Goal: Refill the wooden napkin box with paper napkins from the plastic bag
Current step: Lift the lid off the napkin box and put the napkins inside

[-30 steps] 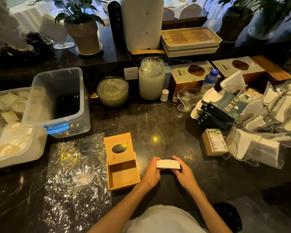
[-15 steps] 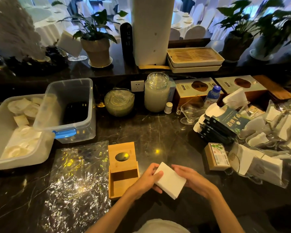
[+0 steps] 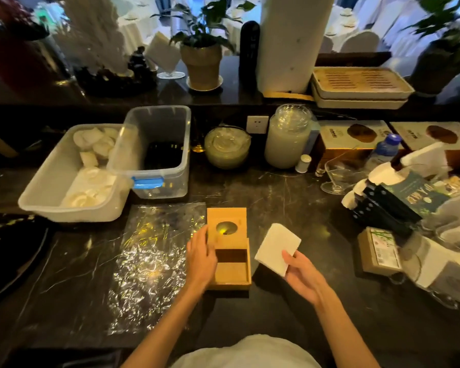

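From the head camera, the only view I have, my left hand lies flat against the left wall of the wooden box, its fingers stretched long and closed on nothing, just bracing it on the dark counter. The lid, with its round hole, is slid back toward the far end, so the near half of the box is open and looks empty. My right hand is just to the right of the box, thumb on top and fingers under the near corner of a stack of white napkins, which tilts up and away. The empty plastic bag is spread flat on the counter left of the box. The worry I have is the one-corner hold: the stack could fan out or shed its lower sheets as I swing it over. The opening looks about as wide as the stack, though the wide lens bends things and I can't be sure, so an edge may catch on the wall and crumple. Pushing down with the lid only half open could jam napkins under it, and if my left hand slackens the box may skid on the smooth counter.
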`<action>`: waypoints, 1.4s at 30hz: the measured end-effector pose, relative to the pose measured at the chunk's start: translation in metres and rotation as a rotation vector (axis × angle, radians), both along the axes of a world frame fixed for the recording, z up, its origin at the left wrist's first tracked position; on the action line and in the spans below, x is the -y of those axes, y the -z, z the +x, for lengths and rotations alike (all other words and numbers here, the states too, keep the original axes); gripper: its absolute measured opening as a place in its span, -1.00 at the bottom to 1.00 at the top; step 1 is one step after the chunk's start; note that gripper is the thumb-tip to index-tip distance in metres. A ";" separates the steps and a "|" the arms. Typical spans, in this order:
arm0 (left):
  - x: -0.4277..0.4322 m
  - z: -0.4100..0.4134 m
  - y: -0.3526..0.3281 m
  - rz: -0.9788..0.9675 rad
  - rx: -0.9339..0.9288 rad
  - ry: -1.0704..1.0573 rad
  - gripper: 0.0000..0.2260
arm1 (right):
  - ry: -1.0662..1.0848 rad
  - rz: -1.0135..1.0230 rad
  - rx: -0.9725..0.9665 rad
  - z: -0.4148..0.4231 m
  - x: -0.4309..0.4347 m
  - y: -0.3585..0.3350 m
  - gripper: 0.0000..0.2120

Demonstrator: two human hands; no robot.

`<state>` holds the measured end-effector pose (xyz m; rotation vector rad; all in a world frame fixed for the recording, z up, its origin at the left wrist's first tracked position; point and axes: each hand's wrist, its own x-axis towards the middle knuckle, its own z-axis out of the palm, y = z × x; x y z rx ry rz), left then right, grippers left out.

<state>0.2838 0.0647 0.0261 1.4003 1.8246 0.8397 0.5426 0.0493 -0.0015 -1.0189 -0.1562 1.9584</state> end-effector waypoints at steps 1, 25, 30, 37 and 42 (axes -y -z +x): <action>0.004 -0.011 0.006 -0.083 0.071 0.032 -0.58 | 0.012 0.015 0.043 -0.009 -0.001 0.002 -0.50; 0.008 -0.041 0.032 -0.396 0.746 -0.044 -0.43 | -1.535 0.945 1.803 -0.147 -0.053 -0.069 -0.62; 0.008 -0.043 0.035 -0.383 0.736 -0.005 -0.41 | -1.655 0.732 1.537 -0.161 -0.040 -0.051 -0.63; 0.011 -0.040 0.030 -0.343 0.679 0.017 -0.45 | -1.534 0.398 1.319 -0.160 -0.046 -0.028 -0.50; 0.013 -0.037 0.025 -0.314 0.646 0.055 -0.46 | -1.566 0.324 1.418 -0.175 -0.060 -0.022 -0.52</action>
